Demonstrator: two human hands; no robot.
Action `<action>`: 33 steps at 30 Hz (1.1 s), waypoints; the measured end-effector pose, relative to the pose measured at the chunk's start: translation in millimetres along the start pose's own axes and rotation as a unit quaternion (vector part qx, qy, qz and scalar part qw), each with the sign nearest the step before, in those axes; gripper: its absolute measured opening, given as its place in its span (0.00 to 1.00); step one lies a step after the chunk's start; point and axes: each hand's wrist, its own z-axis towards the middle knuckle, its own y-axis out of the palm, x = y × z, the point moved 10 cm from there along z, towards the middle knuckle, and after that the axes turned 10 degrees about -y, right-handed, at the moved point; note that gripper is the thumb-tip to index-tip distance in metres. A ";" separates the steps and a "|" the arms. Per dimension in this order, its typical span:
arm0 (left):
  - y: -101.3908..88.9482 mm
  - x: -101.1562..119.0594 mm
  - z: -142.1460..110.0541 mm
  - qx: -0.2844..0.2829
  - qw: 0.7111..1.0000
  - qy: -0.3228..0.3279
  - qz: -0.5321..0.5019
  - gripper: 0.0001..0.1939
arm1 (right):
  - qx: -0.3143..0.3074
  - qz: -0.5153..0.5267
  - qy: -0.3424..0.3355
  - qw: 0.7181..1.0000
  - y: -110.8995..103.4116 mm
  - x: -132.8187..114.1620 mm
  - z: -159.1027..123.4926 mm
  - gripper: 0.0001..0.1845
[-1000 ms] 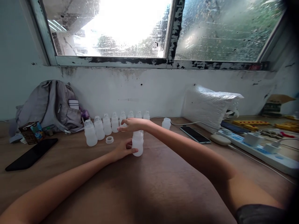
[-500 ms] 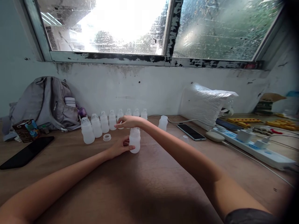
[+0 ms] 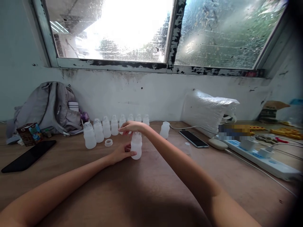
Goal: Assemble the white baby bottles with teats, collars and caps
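Observation:
A frosted white baby bottle [image 3: 136, 148] with a clear top stands upright on the table in front of me. My left hand [image 3: 120, 154] is wrapped round its lower left side, thumb across the front. Above the bottle's top, my right hand [image 3: 131, 126] stretches its fingers flat to the left; the palm covers the top, and whether it touches I cannot tell. Behind runs a row of several similar capped bottles [image 3: 98, 130], partly hidden by my right hand. A loose white ring [image 3: 108, 142] lies left of my hands. An uncapped bottle [image 3: 164, 130] stands right of my right forearm.
A clear cap [image 3: 187, 147] lies beyond my right forearm, near a phone [image 3: 193, 138]. Farther right are a power strip [image 3: 260, 154] with cables and a white padded bag [image 3: 205, 110]. At left are a backpack [image 3: 47, 107], a drink carton [image 3: 30, 134] and a black tablet-like slab [image 3: 29, 156].
The view has tilted up slightly, so everything sits a little lower. Both hands keep nearly the same places at the bottle, left around it and right over its top.

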 end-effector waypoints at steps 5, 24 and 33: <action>-2.0 -0.9 0.9 0.008 1.000 0.001 0.003 0.23 | 0.163 -0.115 -0.001 0.980 -28.4 -10.8 -9.3 0.12; -0.8 0.0 2.8 0.009 1.000 0.009 -0.011 0.21 | 0.475 -0.014 -0.253 0.843 6.0 10.3 -94.2 0.24; -3.5 4.7 -1.9 0.021 0.999 0.013 -0.027 0.23 | 0.297 -0.039 -0.281 0.912 5.5 -1.6 -79.0 0.22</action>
